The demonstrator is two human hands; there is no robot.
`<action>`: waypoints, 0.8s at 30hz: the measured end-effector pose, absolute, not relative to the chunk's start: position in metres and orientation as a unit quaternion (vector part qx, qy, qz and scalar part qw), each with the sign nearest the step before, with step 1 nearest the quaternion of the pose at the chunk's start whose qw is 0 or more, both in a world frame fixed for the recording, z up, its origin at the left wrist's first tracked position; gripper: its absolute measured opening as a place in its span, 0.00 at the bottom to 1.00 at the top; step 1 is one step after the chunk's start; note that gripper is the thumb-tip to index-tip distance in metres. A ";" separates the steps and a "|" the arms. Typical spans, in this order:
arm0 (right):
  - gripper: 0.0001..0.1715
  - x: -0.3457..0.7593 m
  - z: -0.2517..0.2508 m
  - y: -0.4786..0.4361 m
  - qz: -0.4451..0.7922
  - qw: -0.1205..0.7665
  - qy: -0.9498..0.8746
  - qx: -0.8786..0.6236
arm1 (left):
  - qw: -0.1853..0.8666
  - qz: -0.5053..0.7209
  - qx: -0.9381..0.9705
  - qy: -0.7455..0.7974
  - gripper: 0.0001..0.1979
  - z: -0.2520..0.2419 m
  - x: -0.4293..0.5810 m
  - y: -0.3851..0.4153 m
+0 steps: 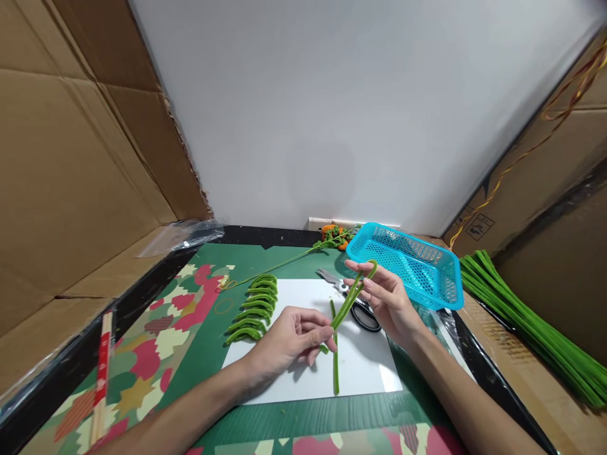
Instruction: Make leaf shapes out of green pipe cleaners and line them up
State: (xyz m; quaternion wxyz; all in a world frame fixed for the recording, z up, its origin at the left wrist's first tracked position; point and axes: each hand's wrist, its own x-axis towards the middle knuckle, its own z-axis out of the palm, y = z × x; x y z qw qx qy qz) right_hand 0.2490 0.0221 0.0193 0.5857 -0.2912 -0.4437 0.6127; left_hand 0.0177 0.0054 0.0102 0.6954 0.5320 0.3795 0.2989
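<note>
My left hand (294,335) pinches the lower end of a folded green pipe cleaner (351,297) over a white sheet (303,373). My right hand (386,300) holds the looped upper end of the same pipe cleaner between its fingers. A straight green pipe cleaner (336,363) lies on the sheet below the hands. A row of several bent green pipe-cleaner pieces (253,308) lies at the sheet's left edge.
Scissors (353,300) lie on the sheet behind my right hand. A blue plastic basket (412,265) stands at the back right, a bundle of green pipe cleaners (531,316) beside it. An orange flower on a green stem (327,239) lies at the back. Chopsticks in a wrapper (102,373) lie left.
</note>
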 end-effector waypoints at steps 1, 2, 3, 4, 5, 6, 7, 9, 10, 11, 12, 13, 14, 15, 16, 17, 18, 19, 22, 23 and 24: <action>0.17 0.249 0.019 0.022 0.617 0.584 -0.443 -0.285 | 0.699 0.290 0.534 0.377 0.20 0.011 0.017 0.005; 0.17 0.248 0.018 0.022 0.621 0.583 -0.443 -0.280 | 0.702 0.283 0.535 0.375 0.19 0.011 0.017 0.004; 0.17 0.248 0.017 0.022 0.624 0.581 -0.444 -0.276 | 0.705 0.278 0.536 0.373 0.18 0.011 0.017 0.004; 0.17 0.248 0.017 0.022 0.626 0.580 -0.444 -0.272 | 0.707 0.272 0.537 0.371 0.18 0.011 0.017 0.004; 0.17 0.247 0.017 0.022 0.628 0.579 -0.444 -0.270 | 0.709 0.267 0.537 0.370 0.18 0.011 0.016 0.003; 0.17 0.247 0.016 0.022 0.630 0.579 -0.443 -0.268 | 0.711 0.262 0.537 0.370 0.18 0.010 0.016 0.004; 0.17 0.247 0.016 0.022 0.630 0.580 -0.442 -0.266 | 0.712 0.257 0.538 0.370 0.18 0.010 0.016 0.004; 0.16 0.247 0.015 0.023 0.631 0.584 -0.438 -0.264 | 0.712 0.250 0.542 0.370 0.19 0.008 0.016 0.005; 0.16 0.246 0.015 0.024 0.630 0.586 -0.437 -0.263 | 0.710 0.249 0.544 0.370 0.20 0.007 0.016 0.006; 0.16 0.246 0.015 0.024 0.628 0.588 -0.436 -0.263 | 0.709 0.249 0.546 0.370 0.20 0.006 0.016 0.007; 0.15 0.245 0.014 0.025 0.627 0.590 -0.436 -0.263 | 0.707 0.249 0.549 0.370 0.20 0.006 0.016 0.007; 0.16 0.244 0.014 0.025 0.626 0.591 -0.435 -0.263 | 0.705 0.250 0.551 0.369 0.21 0.006 0.016 0.008; 0.16 0.244 0.014 0.025 0.625 0.593 -0.434 -0.264 | 0.704 0.250 0.553 0.369 0.21 0.006 0.016 0.008; 0.16 0.243 0.013 0.025 0.624 0.594 -0.434 -0.264 | 0.702 0.250 0.556 0.369 0.22 0.006 0.016 0.008; 0.16 0.242 0.013 0.025 0.624 0.595 -0.433 -0.264 | 0.701 0.248 0.558 0.369 0.22 0.006 0.016 0.008; 0.16 0.241 0.013 0.025 0.622 0.596 -0.434 -0.264 | 0.699 0.247 0.560 0.370 0.23 0.006 0.016 0.008; 0.16 0.241 0.013 0.025 0.620 0.596 -0.436 -0.264 | 0.698 0.245 0.562 0.371 0.23 0.006 0.015 0.008; 0.17 0.240 0.013 0.025 0.618 0.597 -0.438 -0.266 | 0.697 0.242 0.564 0.371 0.23 0.006 0.015 0.008; 0.19 0.239 0.012 0.026 0.605 0.601 -0.445 -0.275 | 0.697 0.232 0.568 0.370 0.24 0.007 0.015 0.008; 0.19 0.239 0.011 0.026 0.600 0.602 -0.447 -0.277 | 0.698 0.228 0.569 0.370 0.24 0.008 0.015 0.008; 0.18 0.239 0.011 0.026 0.596 0.603 -0.450 -0.279 | 0.698 0.225 0.570 0.370 0.24 0.009 0.015 0.007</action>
